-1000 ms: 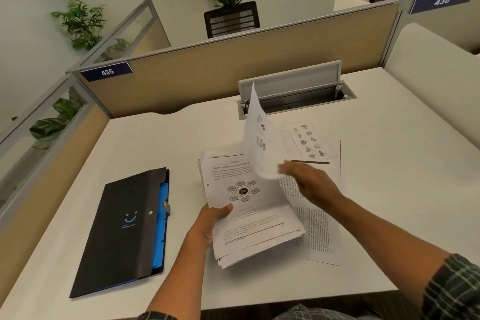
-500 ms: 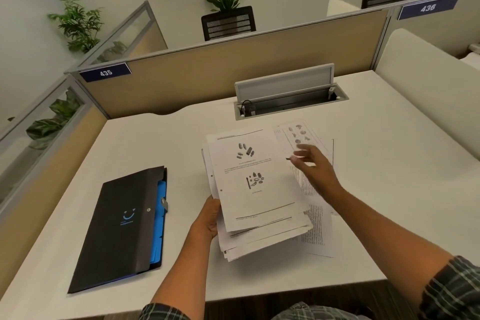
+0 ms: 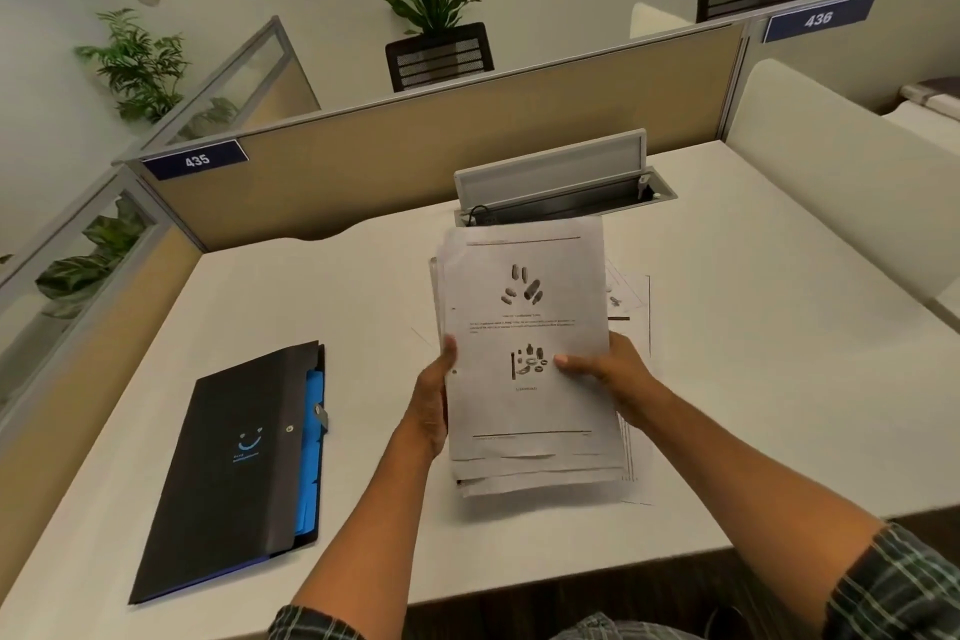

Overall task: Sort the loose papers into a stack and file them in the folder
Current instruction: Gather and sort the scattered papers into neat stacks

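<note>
Nearest, plaid sleeves (image 3: 898, 587) at the bottom edge, with two bare forearms reaching forward over the white desk (image 3: 753, 379). Between them, a stack of papers (image 3: 524, 327) lifted and tilted up toward the camera, lower edges ragged and fanned just above the desk. On the stack's left edge, the left hand (image 3: 434, 400), thumb on the front of the top sheet and fingers curled behind, gripping. On the right edge, the right hand (image 3: 613, 374), thumb pressed across the top sheet beside a printed picture of small parts, fingers hidden behind the pages, gripping too. Under and behind the stack on its right side, loose sheets (image 3: 631, 307) flat on the desk, mostly covered, only their right margins showing. Well to the left, a black folder (image 3: 228, 473) lying flat and closed, blue dividers showing along its right edge, a pale smile mark on the cover, apart from both hands. Further back, just past the stack's top edge, an open cable tray (image 3: 566, 187) set into the desk, lid raised. Beyond that, a tan partition (image 3: 415, 146) with number plates 435 and 436, then potted plants (image 3: 431, 0) against a pale wall.
</note>
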Tool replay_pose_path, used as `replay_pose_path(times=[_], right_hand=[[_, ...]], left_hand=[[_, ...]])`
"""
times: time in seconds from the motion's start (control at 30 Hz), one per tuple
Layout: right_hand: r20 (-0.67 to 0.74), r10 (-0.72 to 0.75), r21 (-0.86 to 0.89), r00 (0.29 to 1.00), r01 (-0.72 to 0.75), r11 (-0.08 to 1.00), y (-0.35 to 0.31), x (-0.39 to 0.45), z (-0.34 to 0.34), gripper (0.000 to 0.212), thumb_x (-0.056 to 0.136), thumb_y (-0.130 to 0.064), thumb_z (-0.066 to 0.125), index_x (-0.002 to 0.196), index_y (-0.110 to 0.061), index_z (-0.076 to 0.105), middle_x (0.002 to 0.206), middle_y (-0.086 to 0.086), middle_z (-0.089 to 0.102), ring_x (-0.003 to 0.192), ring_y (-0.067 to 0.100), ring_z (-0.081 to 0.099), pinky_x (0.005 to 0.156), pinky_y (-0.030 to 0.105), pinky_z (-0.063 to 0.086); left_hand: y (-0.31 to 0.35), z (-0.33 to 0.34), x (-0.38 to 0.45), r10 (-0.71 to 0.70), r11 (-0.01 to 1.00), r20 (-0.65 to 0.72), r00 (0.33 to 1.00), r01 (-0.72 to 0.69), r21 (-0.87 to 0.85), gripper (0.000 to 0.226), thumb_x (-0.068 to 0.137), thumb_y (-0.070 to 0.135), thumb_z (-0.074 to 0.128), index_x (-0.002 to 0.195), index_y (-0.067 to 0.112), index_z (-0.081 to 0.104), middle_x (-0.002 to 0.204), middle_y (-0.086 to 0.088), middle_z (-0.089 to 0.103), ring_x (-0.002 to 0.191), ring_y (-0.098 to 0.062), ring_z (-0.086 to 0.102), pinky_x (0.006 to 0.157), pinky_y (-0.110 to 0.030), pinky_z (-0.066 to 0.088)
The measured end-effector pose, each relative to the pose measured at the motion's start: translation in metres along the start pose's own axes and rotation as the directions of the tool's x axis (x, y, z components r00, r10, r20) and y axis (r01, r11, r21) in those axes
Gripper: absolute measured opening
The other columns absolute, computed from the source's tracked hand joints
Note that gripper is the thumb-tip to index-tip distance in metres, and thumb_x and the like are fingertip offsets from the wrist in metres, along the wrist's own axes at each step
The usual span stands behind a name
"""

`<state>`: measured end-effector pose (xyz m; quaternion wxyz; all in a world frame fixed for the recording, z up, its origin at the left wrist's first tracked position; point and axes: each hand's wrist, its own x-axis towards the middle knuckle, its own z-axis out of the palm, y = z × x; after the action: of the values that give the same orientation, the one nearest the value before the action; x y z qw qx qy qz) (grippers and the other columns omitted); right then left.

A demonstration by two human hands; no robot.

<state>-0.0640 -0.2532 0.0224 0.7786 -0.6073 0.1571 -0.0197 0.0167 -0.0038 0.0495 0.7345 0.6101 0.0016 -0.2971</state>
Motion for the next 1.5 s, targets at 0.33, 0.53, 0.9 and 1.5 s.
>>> replay_pose_path(times=[0.33, 0.53, 0.9, 1.5], right_hand=[[0.040, -0.289, -0.039, 0.956, 0.291, 0.956, -0.041, -0.002, 0.010, 0.038, 0.075, -0.006, 0.087, 0.111, -0.015, 0.076, 0.110, 0.008, 0.078, 0.101, 0.028, 0.075, 0.081, 0.045, 0.064], [0.102, -0.247, -0.025, 0.964, 0.250, 0.968, -0.016, -0.005, 0.000, 0.040, 0.079, -0.001, 0.084, 0.111, -0.024, 0.077, 0.113, 0.007, 0.077, 0.106, 0.027, 0.074, 0.083, 0.042, 0.064], [0.099, -0.212, -0.067, 0.972, 0.220, 0.973, -0.014, 0.002, -0.003, 0.033, 0.076, -0.022, 0.089, 0.104, -0.035, 0.079, 0.110, 0.003, 0.078, 0.103, 0.024, 0.075, 0.078, 0.036, 0.064], [-0.298, -0.174, -0.027, 0.939, 0.174, 0.984, 0.011, 0.005, -0.043, 0.033, 0.080, -0.027, 0.087, 0.105, -0.008, 0.076, 0.097, 0.010, 0.081, 0.087, 0.030, 0.079, 0.074, 0.042, 0.065]], left_hand=[[0.019, 0.013, 0.001, 0.283, 0.945, -0.074, 0.956, -0.265, 0.190, 0.061, 0.058, 0.035, 0.093, 0.112, 0.014, 0.076, 0.111, -0.006, 0.078, 0.104, -0.030, 0.072, 0.084, -0.050, 0.062], [0.007, 0.004, -0.005, 0.239, 0.934, 0.003, 0.971, -0.231, 0.272, 0.040, 0.064, 0.030, 0.092, 0.102, 0.028, 0.080, 0.110, -0.004, 0.078, 0.101, -0.024, 0.075, 0.084, -0.047, 0.063], [-0.004, 0.004, 0.000, 0.200, 0.923, -0.033, 0.979, -0.177, 0.342, 0.028, 0.076, 0.016, 0.088, 0.098, 0.030, 0.079, 0.104, 0.002, 0.079, 0.094, -0.017, 0.076, 0.072, -0.031, 0.063], [-0.029, 0.027, 0.016, 0.112, 0.907, -0.238, 0.965, -0.001, 0.421, 0.030, 0.101, 0.038, 0.061, 0.098, 0.010, 0.072, 0.091, -0.001, 0.076, 0.078, -0.019, 0.071, 0.063, -0.028, 0.056]])
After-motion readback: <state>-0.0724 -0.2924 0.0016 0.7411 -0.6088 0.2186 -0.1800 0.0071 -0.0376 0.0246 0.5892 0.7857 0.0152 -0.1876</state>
